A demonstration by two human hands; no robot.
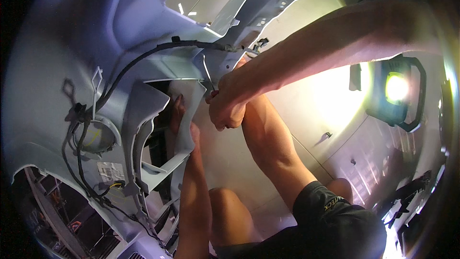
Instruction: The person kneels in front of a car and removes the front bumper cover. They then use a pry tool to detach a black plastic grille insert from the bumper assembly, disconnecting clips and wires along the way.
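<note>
A large grey moulded plastic panel, resembling a car bumper cover (139,24), fills the left and top. My left hand (178,111) reaches behind a strip beside its cut-out. The fingers show through the opening, wrapped round the strip; the rest is hidden. My right forearm rises past the middle, and only a bit of my right hand (241,62) shows at the panel's edge, behind another person's arm. That person's hand (228,111), coming from the upper right, is closed round a thin metal rod (207,72), its grip end hidden in the fist.
A black wiring harness (129,62) runs along the panel past a round socket (98,136). On the right a lit work lamp (396,88) glares over the pale floor (282,91). Small dark clips (328,135) lie there. My bare knee (231,211) is below my arms.
</note>
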